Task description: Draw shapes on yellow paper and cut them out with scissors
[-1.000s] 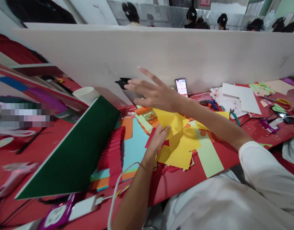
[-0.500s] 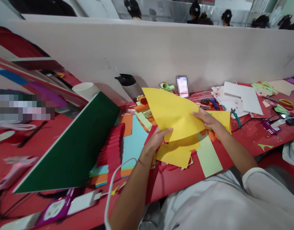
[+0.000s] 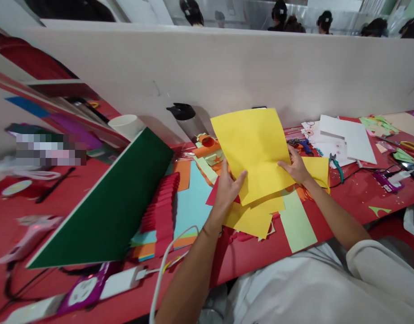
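Between my two hands a yellow sheet of paper (image 3: 254, 153) is held up, slightly bowed, above the red table. My left hand (image 3: 229, 182) pinches its lower left edge, thumb on the front. My right hand (image 3: 294, 166) grips the right edge in the same way, its fingers partly behind the sheet. Beneath lies another yellow sheet with cut edges (image 3: 252, 220), over red scraps. A pale green sheet (image 3: 297, 225) lies right of it, and a further yellow piece (image 3: 316, 170) sits behind my right wrist.
At left a dark green board (image 3: 105, 202) leans over pleated red paper (image 3: 164, 198) and light blue sheets (image 3: 193, 195). Behind stand a grey tumbler (image 3: 188, 121) and a white cup (image 3: 126, 126). Pliers (image 3: 336, 167), scissors (image 3: 411, 147) and a purple power strip (image 3: 389, 181) lie right. A white cable (image 3: 161, 270) crosses near my left forearm.
The yellow sheet has been tilted up and opened flatter towards me, and now hides most of the phone behind it. My left thumb and fingers have spread further along its edge.
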Demonstrator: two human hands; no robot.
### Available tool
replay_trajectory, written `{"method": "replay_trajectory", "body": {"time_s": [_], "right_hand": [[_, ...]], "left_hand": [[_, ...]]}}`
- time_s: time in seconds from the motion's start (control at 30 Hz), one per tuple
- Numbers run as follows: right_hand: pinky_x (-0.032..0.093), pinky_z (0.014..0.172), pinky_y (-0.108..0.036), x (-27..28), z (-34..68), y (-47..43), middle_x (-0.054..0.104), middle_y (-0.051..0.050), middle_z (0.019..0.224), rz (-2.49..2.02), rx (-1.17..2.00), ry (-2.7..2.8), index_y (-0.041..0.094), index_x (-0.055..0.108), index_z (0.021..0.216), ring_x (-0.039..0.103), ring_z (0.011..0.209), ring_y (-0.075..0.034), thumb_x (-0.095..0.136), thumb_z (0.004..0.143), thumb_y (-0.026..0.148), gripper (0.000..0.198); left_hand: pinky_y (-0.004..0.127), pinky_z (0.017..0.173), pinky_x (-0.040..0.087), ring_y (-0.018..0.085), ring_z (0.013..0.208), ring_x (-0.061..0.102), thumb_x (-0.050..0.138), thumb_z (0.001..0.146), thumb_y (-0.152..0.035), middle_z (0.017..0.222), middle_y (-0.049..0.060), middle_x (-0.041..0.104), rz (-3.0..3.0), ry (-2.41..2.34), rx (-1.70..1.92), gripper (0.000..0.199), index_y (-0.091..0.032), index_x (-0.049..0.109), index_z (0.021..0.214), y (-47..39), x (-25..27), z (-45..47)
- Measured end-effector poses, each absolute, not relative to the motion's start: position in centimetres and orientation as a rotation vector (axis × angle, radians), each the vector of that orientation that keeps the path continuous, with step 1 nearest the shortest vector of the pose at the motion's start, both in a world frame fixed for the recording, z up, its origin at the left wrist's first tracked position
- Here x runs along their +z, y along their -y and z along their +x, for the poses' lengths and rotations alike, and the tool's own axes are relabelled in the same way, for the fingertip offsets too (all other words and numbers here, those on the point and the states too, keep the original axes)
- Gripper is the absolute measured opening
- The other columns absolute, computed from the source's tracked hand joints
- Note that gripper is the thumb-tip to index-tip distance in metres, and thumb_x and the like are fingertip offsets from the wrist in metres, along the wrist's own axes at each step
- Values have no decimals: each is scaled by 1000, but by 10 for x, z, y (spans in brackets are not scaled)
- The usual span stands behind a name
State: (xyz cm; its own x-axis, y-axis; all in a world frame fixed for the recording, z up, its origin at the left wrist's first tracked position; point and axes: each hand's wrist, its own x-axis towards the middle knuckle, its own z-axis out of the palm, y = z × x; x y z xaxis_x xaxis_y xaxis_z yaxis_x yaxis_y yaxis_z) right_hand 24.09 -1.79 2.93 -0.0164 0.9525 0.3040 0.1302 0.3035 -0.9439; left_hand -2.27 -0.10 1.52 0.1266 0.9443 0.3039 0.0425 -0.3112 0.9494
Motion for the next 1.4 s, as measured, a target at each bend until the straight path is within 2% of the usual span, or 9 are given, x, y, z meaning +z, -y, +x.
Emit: {"method": "replay_trajectory", "body": {"time_s": [0.1, 0.23, 0.33, 0.5, 0.6, 0.73, 0.9, 1.27, 1.4], "right_hand": [[54, 116, -50, 28, 239, 18, 56, -14, 160, -1127, 915, 1393, 30, 27, 167, 64, 137, -29, 72, 91, 46, 89], [58, 111, -52, 33, 238, 20, 62, -16, 152, -1258, 967, 1382, 29, 19, 169, 68, 131, -29, 68, 94, 49, 91], [58, 109, -49, 33, 239, 19, 57, -15, 158, -1228, 898, 1412, 30, 21, 168, 69, 129, -29, 68, 94, 51, 90], [58, 103, -44, 39, 256, 14, 65, -14, 148, -1298, 784, 1529, 28, 39, 161, 70, 123, -27, 57, 101, 44, 65], [54, 101, -40, 56, 278, 22, 74, -14, 131, -1597, 580, 1781, 21, 58, 147, 71, 116, -28, 52, 103, 35, 46], [50, 90, -36, 76, 304, 42, 78, -14, 122, -2113, 400, 2191, 21, 65, 137, 72, 113, -32, 60, 101, 36, 40], [48, 79, -33, 83, 307, 61, 78, -12, 118, -2536, 454, 2243, 27, 67, 128, 75, 105, -32, 82, 83, 54, 55], [50, 82, -37, 87, 294, 68, 77, -16, 122, -2731, 458, 2229, 24, 66, 127, 75, 112, -36, 85, 80, 43, 54], [49, 79, -37, 85, 292, 70, 77, -17, 121, -2709, 394, 2264, 24, 66, 125, 74, 112, -36, 81, 81, 32, 47]], "left_hand": [[45, 111, 57, 33, 136, 67, 80, 87, -54, 150, 18, 66, 1488, -963, 1315, 77, -19, 52, 149, 2, 14, -24], [48, 99, 63, 37, 117, 76, 83, 82, -60, 131, 19, 77, 1435, -991, 1070, 64, -14, 71, 124, 3, 11, -27], [49, 99, 62, 38, 110, 77, 86, 77, -60, 121, 17, 81, 1429, -993, 959, 59, -14, 77, 113, 5, 9, -25], [50, 100, 61, 38, 110, 77, 85, 79, -60, 119, 16, 82, 1406, -1009, 991, 57, -15, 78, 115, 4, 6, -24], [49, 101, 60, 38, 116, 75, 82, 81, -60, 121, 16, 81, 1423, -1065, 1031, 55, -17, 77, 116, 0, 6, -27], [50, 101, 60, 39, 116, 74, 78, 84, -58, 122, 14, 81, 1445, -1187, 1153, 50, -18, 77, 113, -4, 9, -29], [47, 111, 55, 34, 121, 73, 71, 92, -54, 125, 13, 79, 1444, -1284, 1371, 44, -17, 76, 114, -4, 11, -31], [40, 122, 47, 30, 135, 65, 68, 97, -55, 133, 14, 75, 1387, -1215, 1620, 51, -15, 71, 129, -3, 10, -27], [40, 124, 46, 29, 136, 65, 64, 99, -58, 136, 14, 74, 1385, -1226, 1634, 53, -16, 70, 131, -1, 10, -25]]}}
